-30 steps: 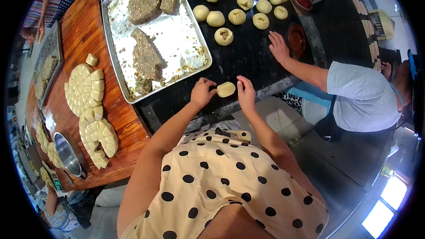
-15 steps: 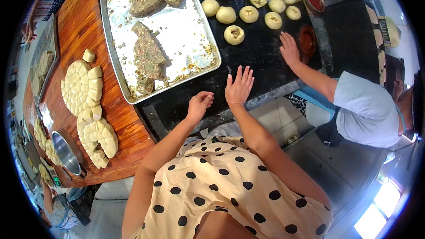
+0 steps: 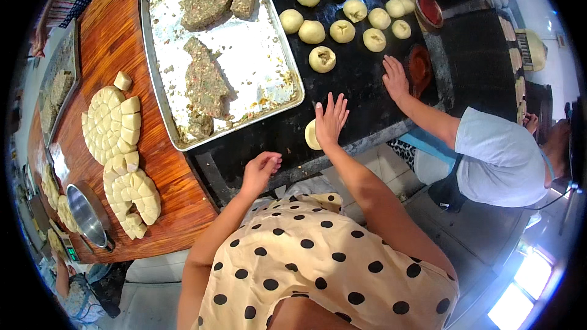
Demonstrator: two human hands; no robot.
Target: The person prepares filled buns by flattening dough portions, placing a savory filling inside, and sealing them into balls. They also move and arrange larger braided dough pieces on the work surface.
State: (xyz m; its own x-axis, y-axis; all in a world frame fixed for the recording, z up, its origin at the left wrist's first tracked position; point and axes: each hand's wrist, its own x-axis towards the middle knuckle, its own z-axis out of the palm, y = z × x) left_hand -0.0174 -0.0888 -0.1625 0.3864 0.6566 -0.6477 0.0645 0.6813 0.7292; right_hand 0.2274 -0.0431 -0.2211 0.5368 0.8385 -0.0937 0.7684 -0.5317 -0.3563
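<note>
A flattened, pale-yellow dough disc [image 3: 310,136] lies by the near edge of the black bench [image 3: 365,99], partly beneath the right hand [image 3: 331,123], its fingers slightly spread. It looks light, soft, easily dented; its uncovered left rim suits gripping. The left hand [image 3: 261,171], fingers loosely bent, appears empty.

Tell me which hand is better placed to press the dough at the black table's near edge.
Probably the right hand: it is spread flat, partly covering that round dough piece from view. The left hand is curled and apart from it, off to its left.
</note>
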